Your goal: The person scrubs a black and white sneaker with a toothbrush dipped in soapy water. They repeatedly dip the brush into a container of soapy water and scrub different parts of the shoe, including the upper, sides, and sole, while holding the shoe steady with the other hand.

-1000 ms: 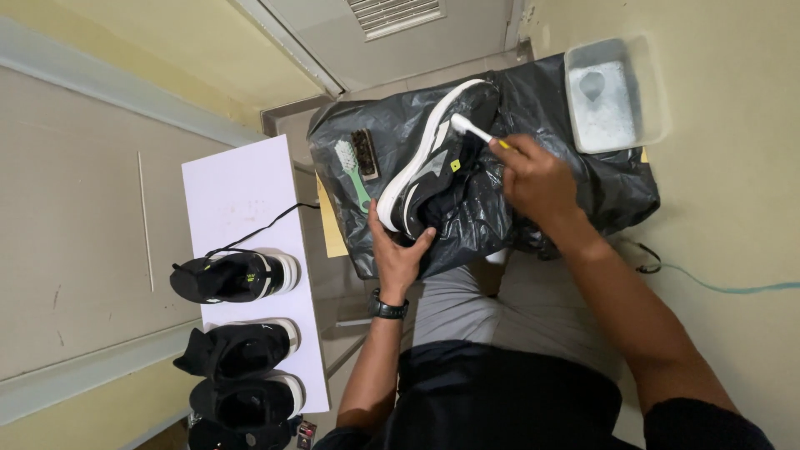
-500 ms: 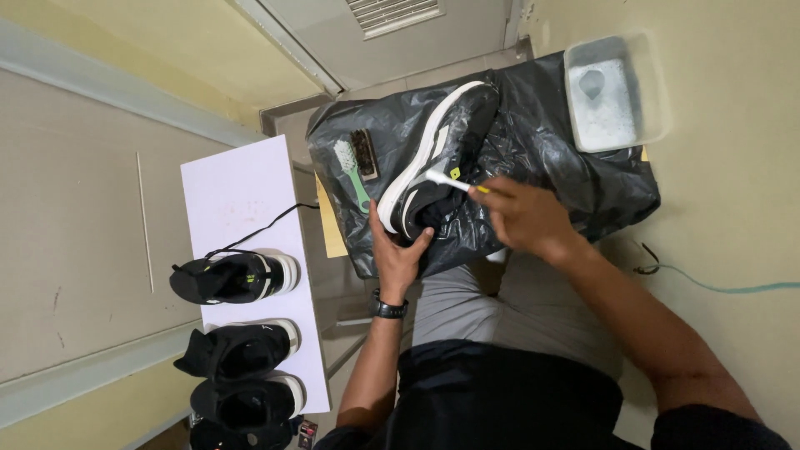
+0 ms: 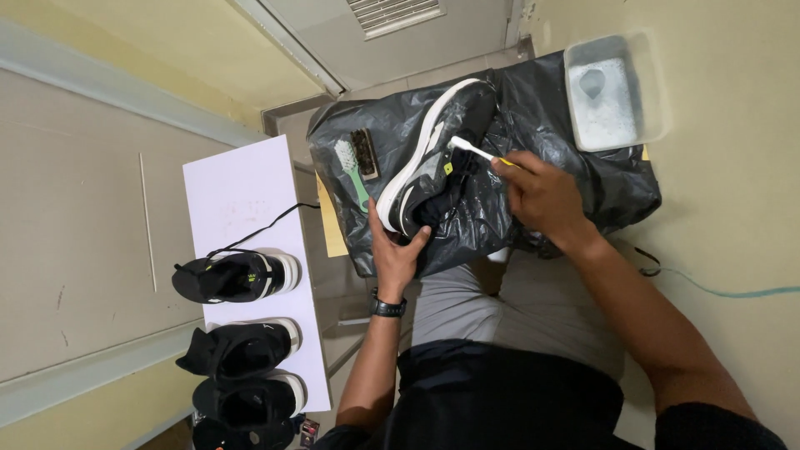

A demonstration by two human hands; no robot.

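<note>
Toothbrush (image 3: 472, 149) pinched in right hand (image 3: 542, 196) touches black sneaker (image 3: 433, 158), whose heel the left hand (image 3: 396, 254) below clasps.

Black wristwatch (image 3: 388, 307), grey trousers (image 3: 517, 321), dark top (image 3: 508, 400)

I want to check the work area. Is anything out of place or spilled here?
Nothing looks spilled. One oddity: a loose black lace trails from the black sneaker with white sole across the white sheet. The clear plastic tub of foamy water sits upright on the black plastic bag.
</note>
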